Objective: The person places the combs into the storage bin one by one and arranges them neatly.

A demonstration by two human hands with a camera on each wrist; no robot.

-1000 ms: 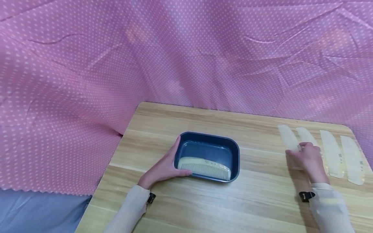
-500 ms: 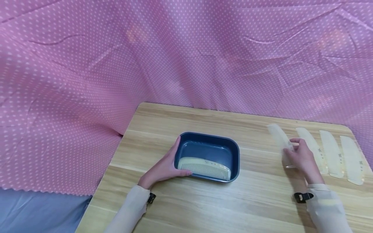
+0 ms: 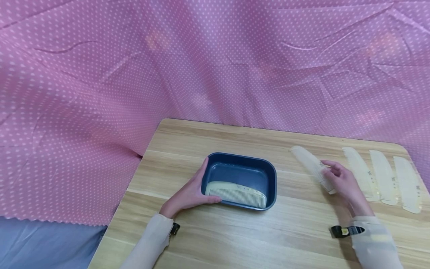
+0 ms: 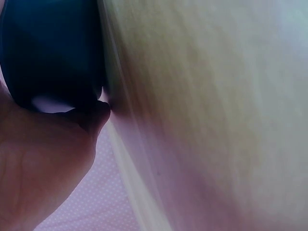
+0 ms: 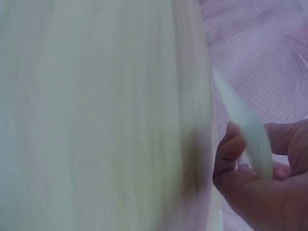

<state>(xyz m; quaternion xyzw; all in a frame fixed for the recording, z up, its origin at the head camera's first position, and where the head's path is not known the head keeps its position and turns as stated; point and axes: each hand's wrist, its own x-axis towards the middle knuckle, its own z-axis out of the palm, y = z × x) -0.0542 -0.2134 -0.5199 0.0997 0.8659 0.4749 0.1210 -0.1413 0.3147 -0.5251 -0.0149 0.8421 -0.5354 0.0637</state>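
Observation:
A dark blue rectangular box [image 3: 242,158] stands on the wooden table. My left hand [image 3: 188,192] grips its left end, the thumb over the near rim and the fingers along the far left corner. In the left wrist view the hand [image 4: 53,159] is against the box's dark wall [image 4: 53,48]. One pale comb [image 3: 235,189] lies inside along the near wall, teeth toward me. My right hand [image 3: 346,183] pinches another pale comb [image 3: 309,163] by its near end, tilted over the table to the right of the box. The right wrist view shows this comb [image 5: 245,122] edge-on between thumb and fingers.
Three more pale combs, a left one [image 3: 361,173], a middle one [image 3: 383,177] and a right one [image 3: 407,184], lie side by side at the table's right. Behind the wooden table [image 3: 215,239] hangs a pink dotted cloth [image 3: 235,67].
My right hand has lifted the leftmost comb out of the row and carried it left toward the box, turning it. The left hand and box have not moved.

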